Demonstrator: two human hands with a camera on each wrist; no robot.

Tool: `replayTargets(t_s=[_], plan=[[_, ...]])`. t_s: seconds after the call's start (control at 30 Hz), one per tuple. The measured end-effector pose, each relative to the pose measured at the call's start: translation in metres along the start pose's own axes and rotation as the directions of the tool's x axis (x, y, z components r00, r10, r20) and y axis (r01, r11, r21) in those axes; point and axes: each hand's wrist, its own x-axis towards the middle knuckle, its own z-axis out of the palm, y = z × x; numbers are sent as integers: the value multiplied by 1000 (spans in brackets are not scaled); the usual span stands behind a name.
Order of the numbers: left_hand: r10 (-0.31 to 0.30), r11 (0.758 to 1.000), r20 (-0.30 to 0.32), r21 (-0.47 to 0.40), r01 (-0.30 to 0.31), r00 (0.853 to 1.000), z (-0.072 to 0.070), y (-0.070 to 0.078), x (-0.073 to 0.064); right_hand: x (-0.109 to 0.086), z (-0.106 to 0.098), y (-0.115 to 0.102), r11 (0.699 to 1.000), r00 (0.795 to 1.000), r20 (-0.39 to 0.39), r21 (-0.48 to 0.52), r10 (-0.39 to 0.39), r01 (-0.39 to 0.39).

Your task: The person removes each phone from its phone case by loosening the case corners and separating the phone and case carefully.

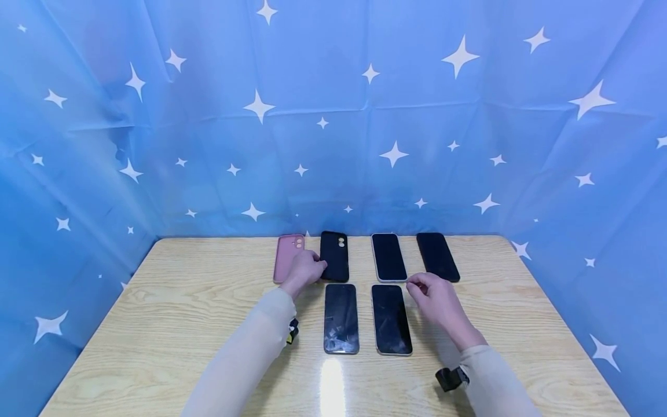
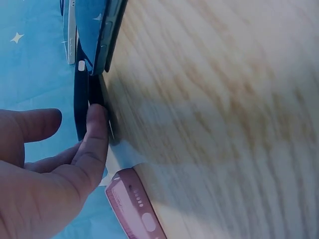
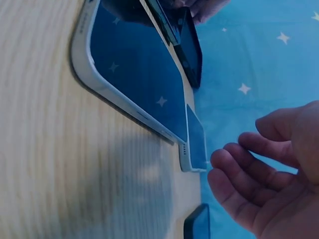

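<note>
My left hand (image 1: 303,269) reaches between a pink phone case (image 1: 286,258) and a black phone case (image 1: 333,263) in the back row. Its fingertips touch the black case's left edge; in the left wrist view the thumb stays apart from the case (image 2: 80,107). Holding nothing, my right hand (image 1: 436,298) hovers with loosely bent fingers near the lower corner of a white-edged phone (image 1: 389,258). Left of that hand lies a phone with a light edge (image 1: 392,319), screen up. Beside it is a dark phone (image 1: 341,318) with reflections on its screen.
A black phone-shaped slab (image 1: 438,256) lies at the right end of the back row. All lie on a light wooden table (image 1: 208,313), whose far edge meets a blue curtain with white stars (image 1: 333,145). Each wrist carries a small black camera (image 1: 451,379).
</note>
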Motion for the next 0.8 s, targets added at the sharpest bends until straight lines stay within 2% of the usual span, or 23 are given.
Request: replayTargets(t_s=[0.2,0.4,0.8], plan=[[-14,999,4,46,14,1000,0,0,0,7,-3,4,1000,1000,-1,-22,-13,13],[-7,999,14,35,7,1000,-1,2,-3,14,-6,9,999,1000,4,-31,-17,17],[106,994,12,33,-107,994,-6,13,-13,21,-10,14,998,1000,28,-57,14,-12]])
